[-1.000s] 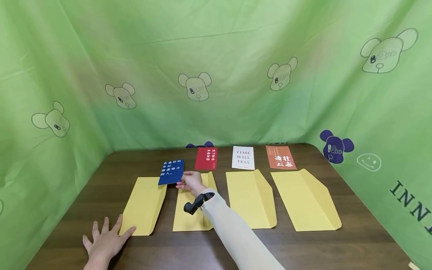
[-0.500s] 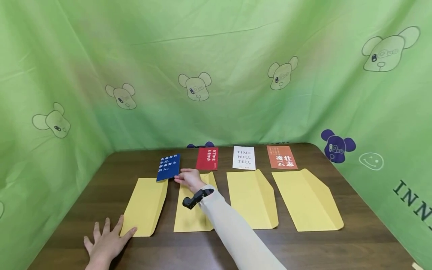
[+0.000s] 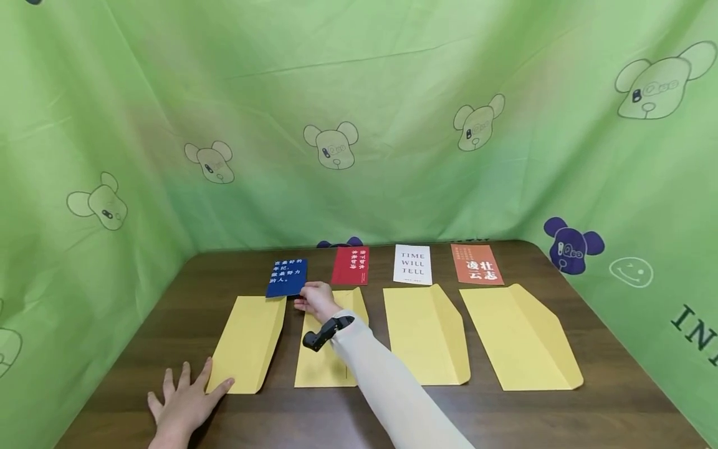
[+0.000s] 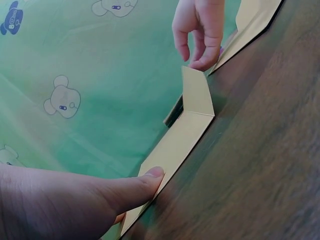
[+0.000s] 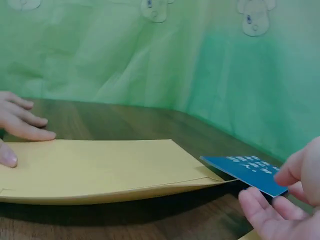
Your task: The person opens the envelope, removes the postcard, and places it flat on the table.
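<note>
My left hand (image 3: pixel 186 399) lies spread at the near left corner of the leftmost yellow envelope (image 3: pixel 245 343), its thumb on the paper. In the left wrist view that thumb (image 4: pixel 152 176) presses near the envelope's edge. At the far end of this envelope, my right hand (image 3: pixel 318 300) pinches a blue card (image 3: pixel 286 279) with white writing by its near right corner. The right wrist view shows the card (image 5: pixel 247 172) tilted, its edge overlapping the envelope's far corner, with fingers above and below it. A second envelope (image 3: pixel 320 362) is partly covered by my right wrist and sleeve.
Two more yellow envelopes, one mid-right (image 3: pixel 415 337) and one far right (image 3: pixel 513 340), lie with flaps unfolded. Along the back of the table are a red card (image 3: pixel 350 265), a white card (image 3: pixel 412 263) and an orange card (image 3: pixel 477 265). A green printed curtain (image 3: pixel 381 187) surrounds the table.
The blue card has shifted slightly back and flattened against the far end of the leftmost envelope, my right hand following it. My left hand stays in place; the head view has turned a little.
</note>
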